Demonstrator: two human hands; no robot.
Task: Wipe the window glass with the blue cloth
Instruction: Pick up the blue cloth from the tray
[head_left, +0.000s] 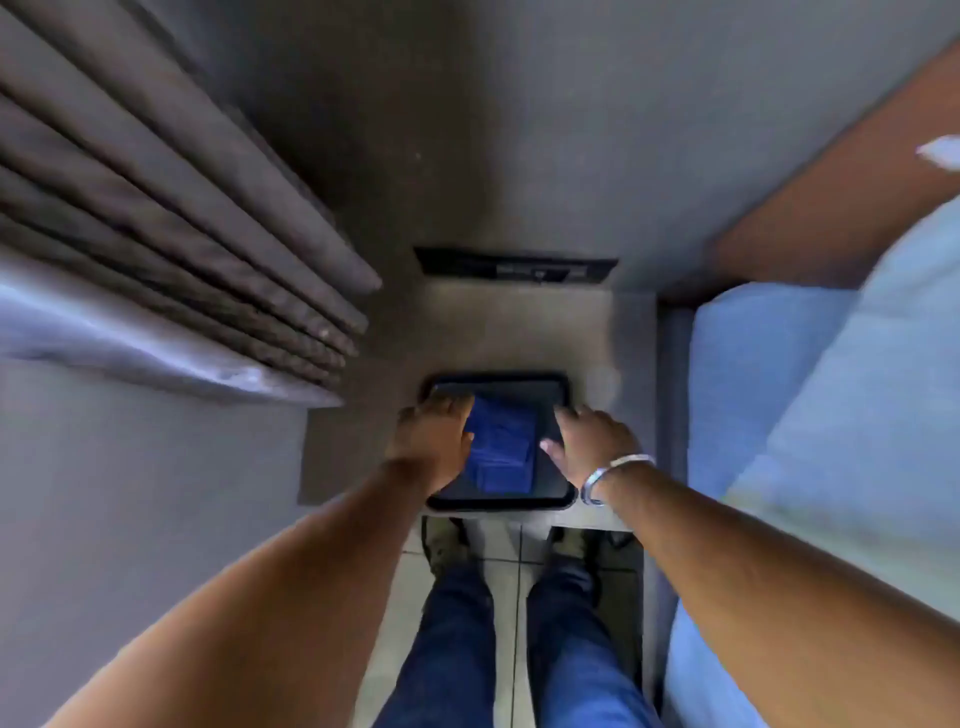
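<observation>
Blue cloth (503, 451) folded flat in a black tray (550, 387) on a small grey table (587, 332). Left hand (435, 441) over the tray's left edge, fingers spread loose at the cloth's side. Right hand (592, 441) open, fingers released near the right rim; silver bracelet (613, 475) at wrist. Grey curtain (171, 228) on left, light-blue bedding (810, 395) on right.

bare forearms, silver bangle (610, 475) on right wrist, blue jeans (514, 649).
</observation>
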